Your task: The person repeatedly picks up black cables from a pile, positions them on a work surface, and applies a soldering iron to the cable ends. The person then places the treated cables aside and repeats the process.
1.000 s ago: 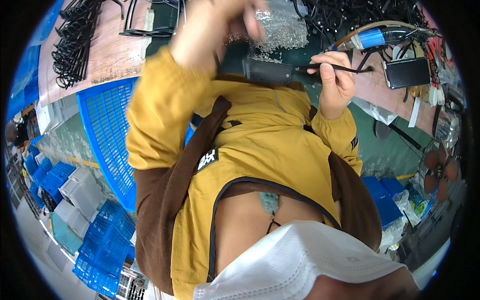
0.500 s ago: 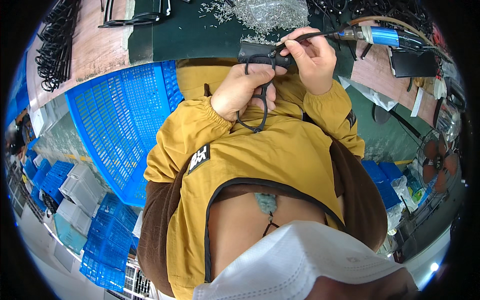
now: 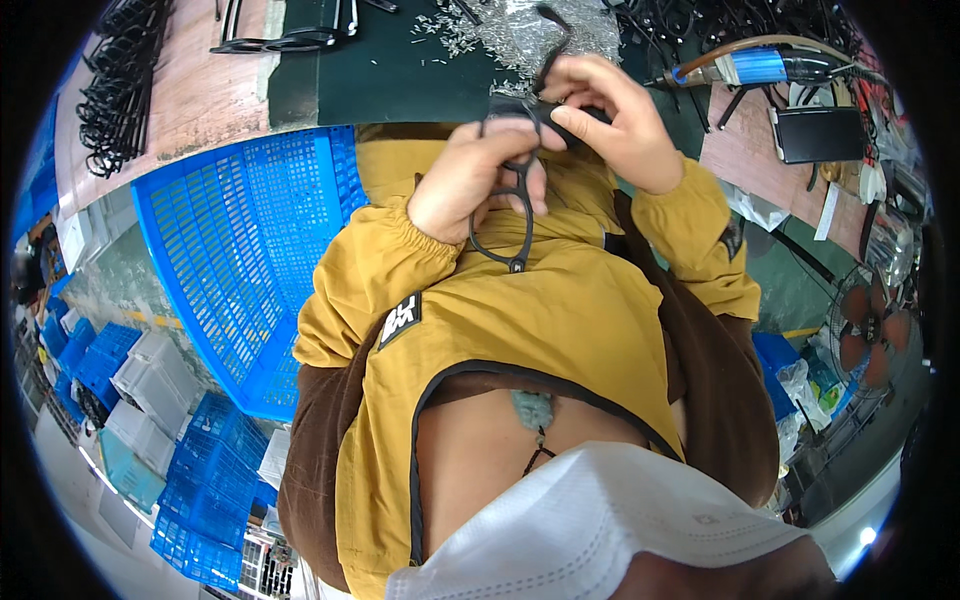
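Left hand (image 3: 468, 178): your fingers clamp the frame (image 3: 520, 191)
Right hand (image 3: 628, 122): your fingers by the temple (image 3: 556, 52), can't tell if clamped

The eyeglass frame (image 3: 529, 218) looks matt plastic, the basket (image 3: 232, 230) glossy plastic, the sleeves (image 3: 370, 260) cloth.

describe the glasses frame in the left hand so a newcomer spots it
Start at the big blue basket. Just right of it, the left hand holds a black glasses frame in front of the yellow smock. Unlike the frames on the table, this one is held.
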Demonstrator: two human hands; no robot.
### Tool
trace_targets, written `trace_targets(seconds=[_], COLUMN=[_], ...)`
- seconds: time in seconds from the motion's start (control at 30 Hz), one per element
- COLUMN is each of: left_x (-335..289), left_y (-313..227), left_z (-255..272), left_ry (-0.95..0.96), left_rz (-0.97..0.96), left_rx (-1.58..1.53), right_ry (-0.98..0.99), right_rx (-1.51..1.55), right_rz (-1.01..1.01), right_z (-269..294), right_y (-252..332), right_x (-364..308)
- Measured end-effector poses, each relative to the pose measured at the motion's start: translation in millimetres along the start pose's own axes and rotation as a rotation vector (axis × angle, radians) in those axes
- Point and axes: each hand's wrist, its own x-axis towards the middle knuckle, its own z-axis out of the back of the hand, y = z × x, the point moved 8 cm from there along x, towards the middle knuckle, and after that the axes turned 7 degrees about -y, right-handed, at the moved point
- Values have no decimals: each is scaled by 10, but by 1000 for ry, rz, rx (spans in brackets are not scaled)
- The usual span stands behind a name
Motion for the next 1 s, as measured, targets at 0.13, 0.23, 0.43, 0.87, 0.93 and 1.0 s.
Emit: trace_targets(seconds=[0.13, 0.23, 0.43, 0.87, 0.93, 1.0], left_x=[-68, -36, 23, -234, -256, -256], left_y=[-238, -349, -384, -390, -249, -138], left_z=[307, 450, 587, 83, 142, 187], left_ry=[-162, -234, -255, -282, -228, -170], left_rz=[-228, -337, -337, -1189, -1188, -1237], left_rx=[-56, -108, -168, 265, 300, 330], right_ry=[2, -23, 171, -420, -455, -478], right_rx=[-627, -1144, -1341, 114, 212, 217], right_rz=[319, 387, 325, -168, -199, -179], right_z=[-250, -654, -487, 178, 191, 207], right_y=[416, 390, 337, -314, -400, -385], right_x=[621, 1346, 1087, -366, -411, -433])
